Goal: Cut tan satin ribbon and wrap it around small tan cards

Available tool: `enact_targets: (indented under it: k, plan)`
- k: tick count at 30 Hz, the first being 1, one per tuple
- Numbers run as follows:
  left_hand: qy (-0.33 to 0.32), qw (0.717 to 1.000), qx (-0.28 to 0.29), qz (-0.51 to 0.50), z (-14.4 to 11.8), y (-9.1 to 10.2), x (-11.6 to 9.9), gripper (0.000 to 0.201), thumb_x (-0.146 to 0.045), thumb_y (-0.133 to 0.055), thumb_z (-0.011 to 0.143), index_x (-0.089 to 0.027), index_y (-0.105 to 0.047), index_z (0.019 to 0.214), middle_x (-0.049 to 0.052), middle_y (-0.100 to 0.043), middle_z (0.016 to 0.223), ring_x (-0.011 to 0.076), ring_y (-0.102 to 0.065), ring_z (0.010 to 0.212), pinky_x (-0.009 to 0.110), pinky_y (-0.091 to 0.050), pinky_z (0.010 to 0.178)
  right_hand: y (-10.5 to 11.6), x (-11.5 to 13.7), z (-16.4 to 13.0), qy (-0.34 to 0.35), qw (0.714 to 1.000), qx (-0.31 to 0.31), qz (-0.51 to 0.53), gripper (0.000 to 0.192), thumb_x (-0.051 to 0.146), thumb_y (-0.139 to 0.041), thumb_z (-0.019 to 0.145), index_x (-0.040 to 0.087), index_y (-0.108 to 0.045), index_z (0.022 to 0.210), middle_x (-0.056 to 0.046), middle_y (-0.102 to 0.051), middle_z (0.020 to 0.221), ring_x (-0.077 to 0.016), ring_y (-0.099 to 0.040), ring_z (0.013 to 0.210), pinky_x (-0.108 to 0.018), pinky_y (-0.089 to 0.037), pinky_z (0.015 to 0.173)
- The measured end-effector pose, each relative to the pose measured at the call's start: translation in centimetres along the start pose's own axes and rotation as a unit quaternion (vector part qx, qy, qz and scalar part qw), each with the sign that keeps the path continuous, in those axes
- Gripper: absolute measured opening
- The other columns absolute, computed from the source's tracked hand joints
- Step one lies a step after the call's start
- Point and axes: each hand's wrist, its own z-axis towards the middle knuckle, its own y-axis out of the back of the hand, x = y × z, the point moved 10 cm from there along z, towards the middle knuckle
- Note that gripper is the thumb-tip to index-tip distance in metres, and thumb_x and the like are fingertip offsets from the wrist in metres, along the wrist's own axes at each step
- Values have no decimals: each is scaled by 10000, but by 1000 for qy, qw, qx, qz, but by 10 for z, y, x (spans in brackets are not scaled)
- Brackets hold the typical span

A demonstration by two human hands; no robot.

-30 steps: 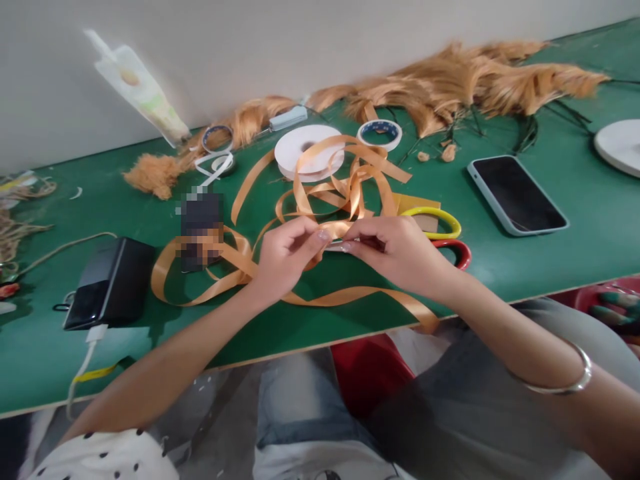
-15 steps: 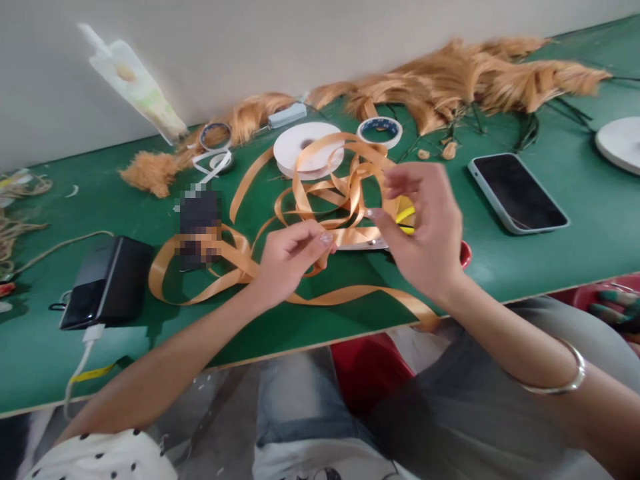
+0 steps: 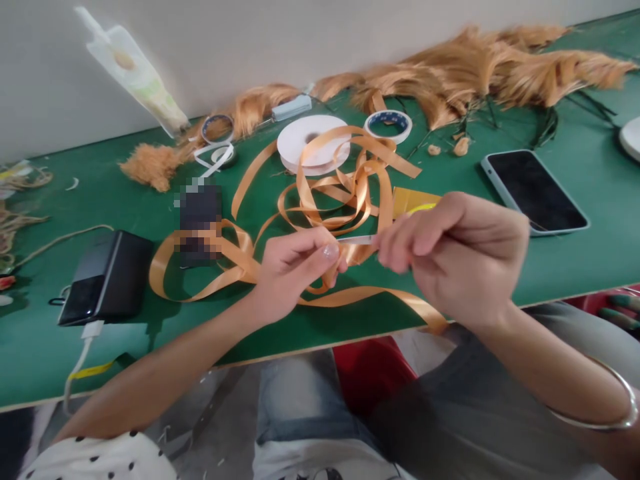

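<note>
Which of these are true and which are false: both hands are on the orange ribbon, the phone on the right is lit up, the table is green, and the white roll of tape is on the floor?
1. Both hands are on the orange ribbon. True: the left hand pinches it and the right hand holds it close by, together with a thin silver thing.
2. The phone on the right is lit up. False: its screen is dark.
3. The table is green. True.
4. The white roll of tape is on the floor. False: it lies flat on the table, behind the ribbon loops.
5. A black device with a white cable plugged in sits to the left. True.
</note>
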Motion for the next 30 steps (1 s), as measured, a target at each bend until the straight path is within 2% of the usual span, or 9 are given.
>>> enact_targets:
  k: [2, 3, 5, 8, 11, 15, 20, 24, 30]
  plan:
    - [3, 1000, 6, -11, 0, -1, 0, 231, -286, -547, 892, -161, -648, 725, -2, -583, 569, 80, -540, 508, 208, -427, 473, -3, -16, 2, -97, 987, 11, 129, 257, -44, -444, 651, 195, -501, 577, 59, -449, 438, -78, -395, 400, -242, -345, 428]
    - [5, 1000, 7, -14, 0, -2, 0, 232, -286, -547, 892, -162, -647, 725, -4, -583, 569, 78, -542, 504, 207, -430, 472, -6, -21, 1, -131, 981, 19, 145, 233, -26, -460, 651, 194, -506, 591, 60, -436, 437, -72, -360, 396, -237, -304, 416]
    - [10, 1000, 7, -20, 0, -2, 0, 241, -296, -549, 891, -161, -639, 713, -4, -586, 578, 77, -545, 500, 208, -436, 472, -7, -24, 0, -161, 982, 27, 99, 178, 19, -511, 696, 192, -552, 682, 48, -477, 493, -77, -383, 440, -241, -294, 431]
    - [13, 1000, 4, -24, 1, -2, 1, 266, -316, -555, 885, -157, -618, 682, 3, -596, 608, 74, -540, 500, 211, -443, 472, -10, -21, -2, -147, 988, 48, -23, 95, 125, -632, 771, 198, -580, 802, 34, -545, 609, -83, -476, 521, -229, -349, 451]
    - [12, 1000, 2, -11, 1, -2, 2, 280, -312, -552, 887, -156, -598, 660, 6, -584, 595, 73, -530, 510, 203, -433, 470, -25, -23, -7, -146, 981, 106, -73, 81, 216, -667, 796, 193, -590, 806, 12, -614, 698, -92, -564, 587, -222, -432, 494]
    - [-3, 1000, 2, 23, -1, -2, 0, 256, -293, -548, 891, -158, -586, 677, -8, -557, 557, 67, -509, 505, 192, -420, 476, -36, -28, -12, -169, 973, 143, -58, 31, 212, -591, 853, 187, -603, 840, -5, -666, 760, -104, -641, 666, -227, -521, 598]
    - [-44, 996, -8, 81, -2, -1, -10, 234, -241, -544, 892, -159, -567, 673, -27, -522, 530, 59, -491, 481, 180, -379, 435, -37, -34, -15, -192, 970, 140, -54, 9, 200, -608, 838, 195, -607, 830, -3, -676, 787, -99, -652, 687, -219, -547, 623]
    - [-75, 989, -9, 127, -3, -3, -18, 235, -214, -546, 886, -156, -561, 659, -27, -535, 545, 52, -495, 469, 180, -384, 434, -36, -40, -16, -211, 969, 126, -38, 73, 250, -626, 831, 195, -603, 789, 2, -665, 739, -108, -646, 674, -237, -557, 631]
    - [-58, 991, -25, 120, -4, 0, -15, 242, -274, -546, 889, -169, -562, 672, -20, -544, 544, 62, -493, 457, 191, -382, 420, -39, -44, -16, -230, 964, 131, 13, 144, 286, -643, 818, 170, -583, 758, 1, -629, 688, -108, -634, 668, -240, -551, 630]
